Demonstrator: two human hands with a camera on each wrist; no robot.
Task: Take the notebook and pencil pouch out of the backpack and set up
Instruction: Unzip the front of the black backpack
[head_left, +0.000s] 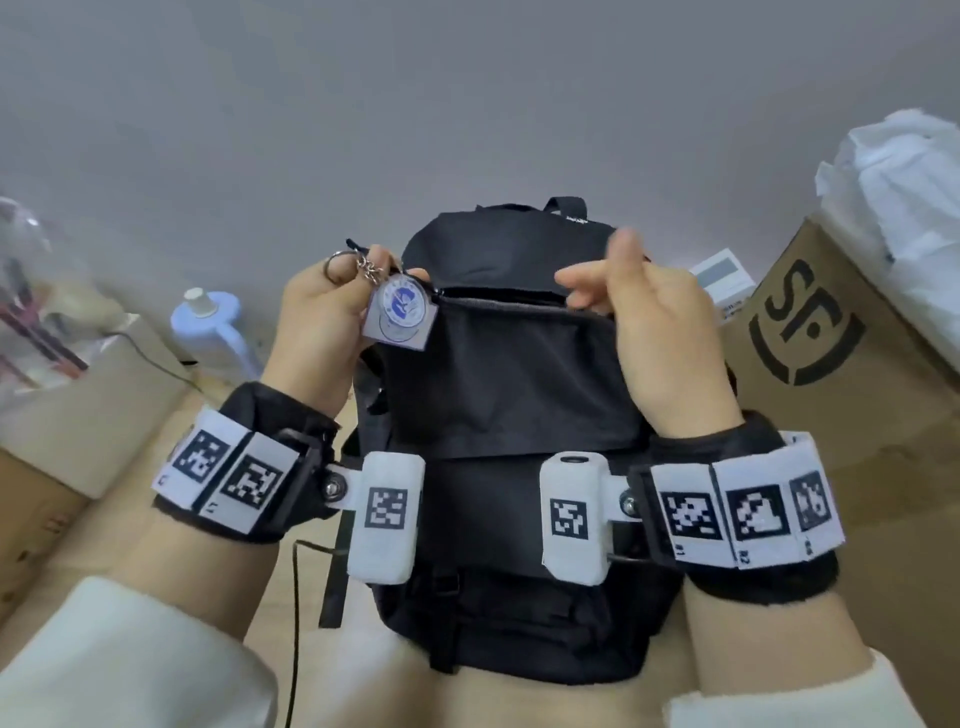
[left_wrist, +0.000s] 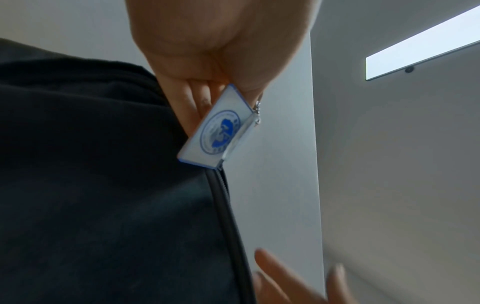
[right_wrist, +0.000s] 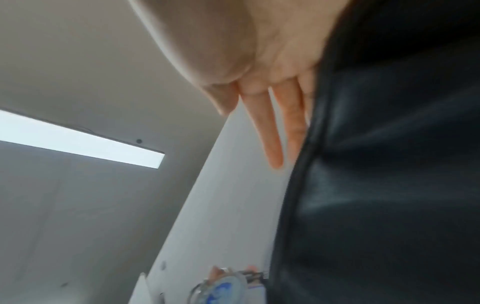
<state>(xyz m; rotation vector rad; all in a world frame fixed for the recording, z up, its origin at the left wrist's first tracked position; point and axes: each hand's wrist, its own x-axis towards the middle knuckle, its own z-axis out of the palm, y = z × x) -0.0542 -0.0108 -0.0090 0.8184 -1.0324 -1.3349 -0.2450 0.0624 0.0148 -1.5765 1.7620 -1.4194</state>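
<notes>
A black backpack stands upright in front of me, its top zipper partly undone with a dark gap showing. My left hand pinches the keychain on the zipper pull at the zipper's left end. A square blue-and-white tag hangs from the chain. The left wrist view shows the tag beside curled fingers above the zipper. My right hand is at the zipper's right end, blurred, with straight fingers lying along the backpack. No notebook or pencil pouch is in view.
A large printed cardboard box stands close on the right with white plastic bags on top and a small white box behind. On the left are a pale blue jug, a cardboard box and a black cable.
</notes>
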